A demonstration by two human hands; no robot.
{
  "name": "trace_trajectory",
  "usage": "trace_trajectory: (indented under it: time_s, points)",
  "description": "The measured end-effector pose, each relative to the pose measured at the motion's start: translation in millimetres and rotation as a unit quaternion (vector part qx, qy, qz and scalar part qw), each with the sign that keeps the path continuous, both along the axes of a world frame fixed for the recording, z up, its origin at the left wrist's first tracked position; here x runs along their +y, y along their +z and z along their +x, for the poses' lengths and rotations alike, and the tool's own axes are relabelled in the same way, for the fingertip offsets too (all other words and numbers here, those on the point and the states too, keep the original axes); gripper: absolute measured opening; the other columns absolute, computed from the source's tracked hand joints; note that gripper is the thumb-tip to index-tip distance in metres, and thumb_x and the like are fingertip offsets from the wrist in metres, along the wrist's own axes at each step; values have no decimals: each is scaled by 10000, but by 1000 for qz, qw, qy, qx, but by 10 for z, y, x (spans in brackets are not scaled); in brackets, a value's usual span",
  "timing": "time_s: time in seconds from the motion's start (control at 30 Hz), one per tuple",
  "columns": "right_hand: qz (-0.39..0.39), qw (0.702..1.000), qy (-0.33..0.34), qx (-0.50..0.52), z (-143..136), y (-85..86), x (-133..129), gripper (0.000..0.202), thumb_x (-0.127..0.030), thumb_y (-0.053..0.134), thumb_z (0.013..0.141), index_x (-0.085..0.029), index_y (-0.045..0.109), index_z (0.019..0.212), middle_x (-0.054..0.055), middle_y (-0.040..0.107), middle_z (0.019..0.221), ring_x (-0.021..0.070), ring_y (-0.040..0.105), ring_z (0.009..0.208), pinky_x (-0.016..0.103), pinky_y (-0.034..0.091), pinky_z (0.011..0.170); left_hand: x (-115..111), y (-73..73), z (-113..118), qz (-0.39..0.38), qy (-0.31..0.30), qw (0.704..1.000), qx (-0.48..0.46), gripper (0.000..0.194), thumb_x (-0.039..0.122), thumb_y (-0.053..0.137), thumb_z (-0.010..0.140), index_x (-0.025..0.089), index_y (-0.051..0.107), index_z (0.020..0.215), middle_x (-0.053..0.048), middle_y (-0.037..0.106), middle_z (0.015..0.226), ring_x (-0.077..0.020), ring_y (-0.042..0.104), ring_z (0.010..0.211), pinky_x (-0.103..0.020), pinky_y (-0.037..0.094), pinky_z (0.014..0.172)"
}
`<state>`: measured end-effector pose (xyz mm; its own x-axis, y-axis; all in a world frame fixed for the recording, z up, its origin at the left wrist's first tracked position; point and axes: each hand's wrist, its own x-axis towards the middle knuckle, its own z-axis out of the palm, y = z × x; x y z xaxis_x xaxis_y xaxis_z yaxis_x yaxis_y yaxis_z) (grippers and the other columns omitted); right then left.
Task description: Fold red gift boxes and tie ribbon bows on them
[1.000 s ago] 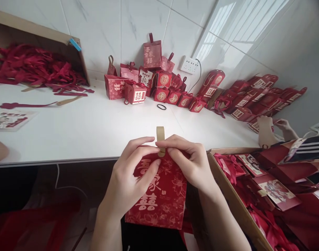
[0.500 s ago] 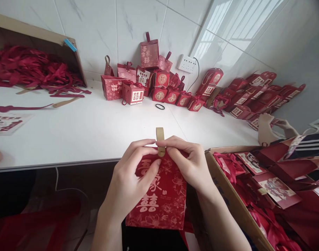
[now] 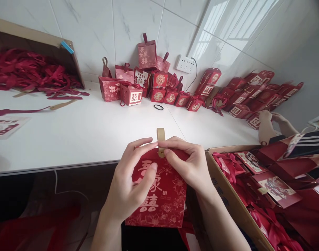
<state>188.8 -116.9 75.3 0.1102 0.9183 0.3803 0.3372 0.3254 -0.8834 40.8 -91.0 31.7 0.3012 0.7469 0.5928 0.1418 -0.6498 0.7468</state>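
Observation:
A red gift box (image 3: 166, 204) with pale characters and flowers stands upright below the table's front edge. From its top rises a tan strap loop (image 3: 161, 134). My right hand (image 3: 188, 162) pinches the strap's lower part between thumb and forefinger, close to the box's top edge. On the box's left side is my left hand (image 3: 134, 177), its thumb and fingers apart, with the forefinger's tip near the strap. The back of the box is hidden.
On the white table (image 3: 109, 136), several finished red boxes (image 3: 132, 94) line the wall, and red ribbons fill a carton (image 3: 77, 66) at left. A cardboard box (image 3: 231, 198) of red packaging is at right. Another person's hands (image 3: 265, 122) touch red boxes at far right.
My left thumb has moved away from the strap and my left fingers have spread. My right hand still pinches the strap. The view has shifted slightly.

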Motion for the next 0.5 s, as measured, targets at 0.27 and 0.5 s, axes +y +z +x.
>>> trace_trajectory:
  time_s: [0.27, 0.5]
  points:
    - [-12, 1000, 20, 11, 34, -40, 2, 297, -158, 487, 833, -235, 750, 949, 6, 674, 814, 125, 596, 741, 252, 445, 661, 5, -13, -11, -25, -13, 1000, -8, 366, 187, 511, 871, 292, 548, 1219, 4, 527, 1270, -166, 486, 1222, -264, 423, 1029]
    - [-1, 998, -17, 53, 145, -89, 51, 262, -208, 506, 855, -245, 761, 905, 9, 706, 863, 147, 634, 797, 268, 466, 723, 12, -69, -16, -160, -52, 982, -83, 506, 386, 534, 865, 338, 384, 1346, -36, 475, 1369, -242, 484, 1239, -377, 443, 1008]
